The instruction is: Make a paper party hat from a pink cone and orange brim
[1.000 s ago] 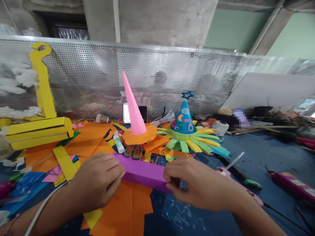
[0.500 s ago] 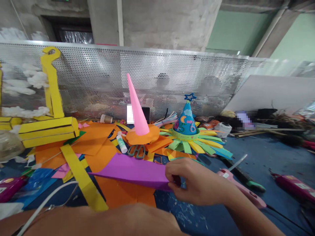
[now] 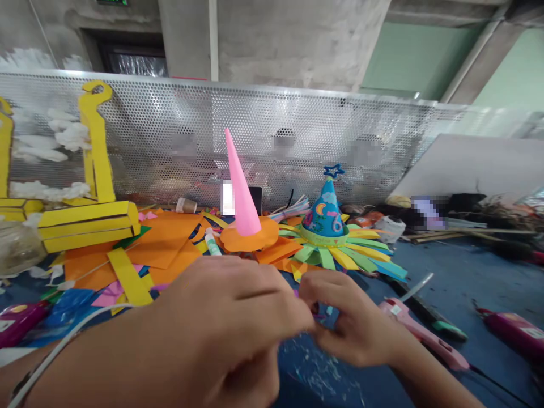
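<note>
Left hand [image 3: 221,317] swung in to meet right hand [image 3: 352,320]

Purple paper [image 3: 315,309] now mostly hidden – just slivers show between the hands, over the blue work surface [image 3: 450,266]. R hand curled narrow, appears pinched on it; L hand's grip can't tell, its fingertips close by. Glue stick [image 3: 212,243] just past L hand, orange paper sheets [image 3: 165,241] to its left. Ahead: pink paper cone [image 3: 241,192] on orange paper flower [image 3: 249,237], blue party hat [image 3: 325,212] w/ star. Pink glue gun [image 3: 419,334] right of R hand.
</note>
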`<move>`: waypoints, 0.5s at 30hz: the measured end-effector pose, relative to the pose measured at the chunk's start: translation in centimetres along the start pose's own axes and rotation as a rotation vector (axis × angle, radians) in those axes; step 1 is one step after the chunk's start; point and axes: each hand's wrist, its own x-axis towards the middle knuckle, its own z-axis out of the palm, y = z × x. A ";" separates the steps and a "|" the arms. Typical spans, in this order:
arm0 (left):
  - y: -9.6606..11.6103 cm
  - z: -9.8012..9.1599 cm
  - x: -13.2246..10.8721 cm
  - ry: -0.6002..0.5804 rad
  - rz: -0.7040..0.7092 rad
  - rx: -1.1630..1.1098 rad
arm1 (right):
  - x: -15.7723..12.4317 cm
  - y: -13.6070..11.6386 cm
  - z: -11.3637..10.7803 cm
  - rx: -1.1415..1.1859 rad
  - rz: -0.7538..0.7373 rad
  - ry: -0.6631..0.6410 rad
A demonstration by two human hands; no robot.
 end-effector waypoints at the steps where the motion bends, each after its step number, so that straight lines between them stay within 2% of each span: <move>1: 0.0 0.8 0.7 0.000 -0.041 0.013 | 0.0 0.0 0.0 -0.001 -0.027 0.048; 4: -0.8 3.6 1.9 -0.023 0.000 0.139 | -0.1 -0.1 0.0 0.003 -0.092 0.170; 7: -1.7 5.1 2.0 -0.016 0.031 0.188 | -0.1 -0.3 -0.1 0.011 -0.137 0.235; 10: -1.8 5.1 1.8 0.014 0.038 0.147 | -0.1 -0.6 -0.1 -0.023 -0.170 0.264; 15: -0.5 4.4 2.0 0.064 0.062 0.056 | -0.4 -0.7 0.0 -0.090 -0.185 0.318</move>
